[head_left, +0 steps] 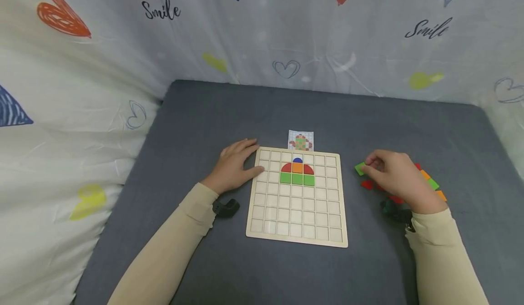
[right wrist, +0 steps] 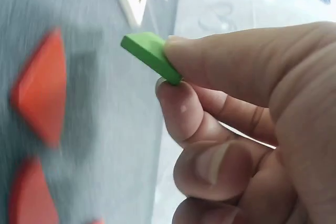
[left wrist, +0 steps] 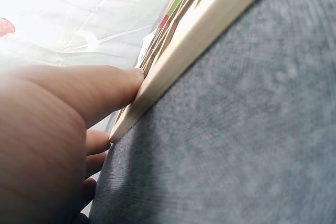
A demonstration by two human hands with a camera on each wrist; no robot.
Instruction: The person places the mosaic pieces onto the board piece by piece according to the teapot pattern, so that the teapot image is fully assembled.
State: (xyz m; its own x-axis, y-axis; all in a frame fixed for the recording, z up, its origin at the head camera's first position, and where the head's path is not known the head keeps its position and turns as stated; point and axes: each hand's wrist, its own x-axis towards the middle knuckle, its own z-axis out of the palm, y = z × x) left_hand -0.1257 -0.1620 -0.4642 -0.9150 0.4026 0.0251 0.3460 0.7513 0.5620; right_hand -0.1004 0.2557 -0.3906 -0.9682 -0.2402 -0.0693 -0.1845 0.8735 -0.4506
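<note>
From the near edge of view, two sleeves [head_left: 168, 246] reach forward over a dark grey table [head_left: 204, 114]. The left hand [head_left: 234, 166] lies at the board's upper left, its fingers extended and unclenched, thumb touching the left rim and fingertips at the corner. The right hand [head_left: 395, 175], beyond the board's right side, pinches a green tile [right wrist: 148, 51] between thumb and forefinger, raised off the surface; its other fingers are curled. Beneath and beside that hand lie red pieces [head_left: 367, 185] and an orange tile [head_left: 441, 195]. The wooden board [head_left: 296, 214] lies flat between the hands, coloured pieces filling some upper squares; a strip of bare table separates its right rim from the held tile. A picture card [head_left: 300, 139] meets its far rim. Farther on, more bare table runs to the back edge, where a printed white curtain [head_left: 254, 36] hangs, also enclosing the left.
</note>
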